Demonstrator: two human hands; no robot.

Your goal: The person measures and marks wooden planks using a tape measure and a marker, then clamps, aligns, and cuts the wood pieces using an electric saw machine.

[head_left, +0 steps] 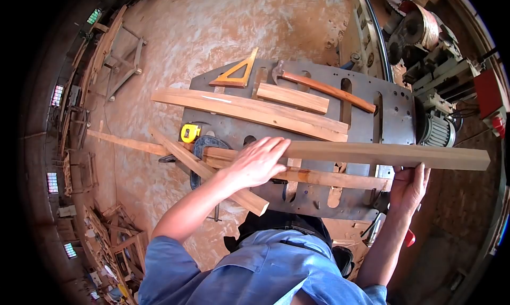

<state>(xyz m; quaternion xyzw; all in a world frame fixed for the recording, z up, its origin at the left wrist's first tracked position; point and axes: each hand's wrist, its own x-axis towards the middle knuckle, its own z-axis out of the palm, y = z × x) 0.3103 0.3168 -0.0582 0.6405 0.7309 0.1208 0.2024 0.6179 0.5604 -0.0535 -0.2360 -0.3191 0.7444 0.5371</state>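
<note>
A long squared wooden board point(382, 153) is held level across the near side of the metal table. My left hand point(257, 161) is closed over the board's left end, hiding that end. Farther right, my right hand point(410, 185) grips the board from below, fingertips at its near edge. Beneath it, another wooden strip point(340, 178) lies along the table. Close to my left wrist, a slanting wooden piece point(207, 169) crosses by a dark C-clamp point(197, 156) at the table's left edge.
On the metal table point(393, 114) lie a long plank point(255, 111), a short block point(292, 97), a claw hammer point(324, 87), a yellow triangular square point(236, 74) and a yellow tape measure point(189, 133). An electric motor point(438, 131) and other machinery stand at the right. Wooden frames point(119, 236) line the left.
</note>
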